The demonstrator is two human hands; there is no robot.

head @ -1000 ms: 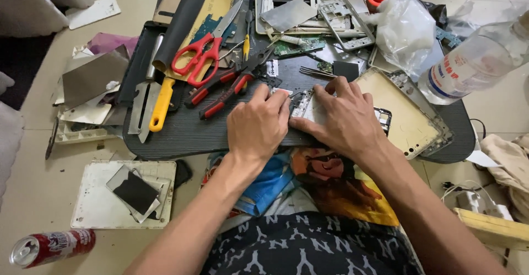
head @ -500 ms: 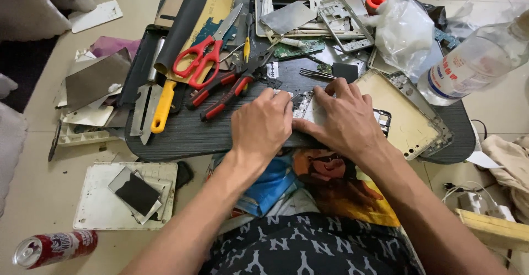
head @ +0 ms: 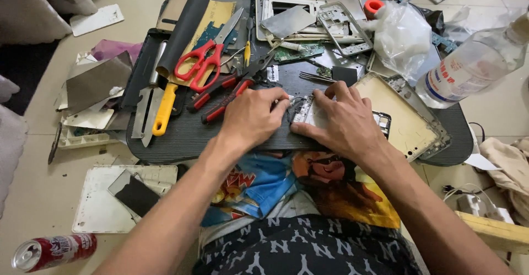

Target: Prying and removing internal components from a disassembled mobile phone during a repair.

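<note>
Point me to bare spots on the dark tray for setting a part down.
Free: the dark tray strip along its near edge, between the yellow-handled knife and the left hand; also its right end under the plastic bottle. Crowded: the far half, around the red scissors and pliers.

Even soft indoor light, sharp focus, edges slightly wide-angle bowed.

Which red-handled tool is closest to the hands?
The red-handled pliers, lying slantwise just beside the left hand. The red scissors lie farther up the dark mat, past them.
</note>
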